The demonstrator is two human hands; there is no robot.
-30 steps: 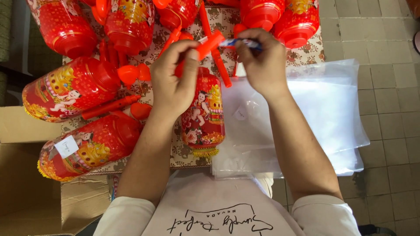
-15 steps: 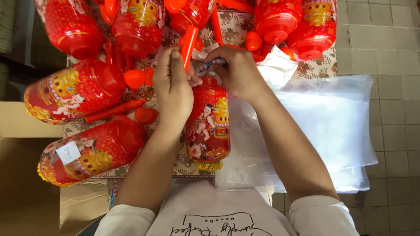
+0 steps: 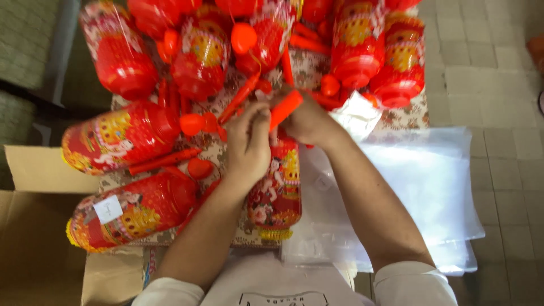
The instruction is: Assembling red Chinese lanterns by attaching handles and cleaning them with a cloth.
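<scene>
Red lantern (image 3: pixel 276 190) lies under both hands, left hand (image 3: pixel 249 144) and right hand (image 3: pixel 306 119) pinching its orange stick (image 3: pixel 285 109).

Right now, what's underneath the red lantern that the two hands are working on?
Under the red lantern lies a patterned cloth, and clear plastic bags spread beside it. The left hand and right hand cover the lantern's top end, so what lies beneath there is hidden.

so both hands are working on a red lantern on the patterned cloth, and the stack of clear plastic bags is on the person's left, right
Not quite: the head view shows the clear plastic bags on the person's right. Both hands, left hand and right hand, are at the red lantern on the patterned cloth.
</scene>
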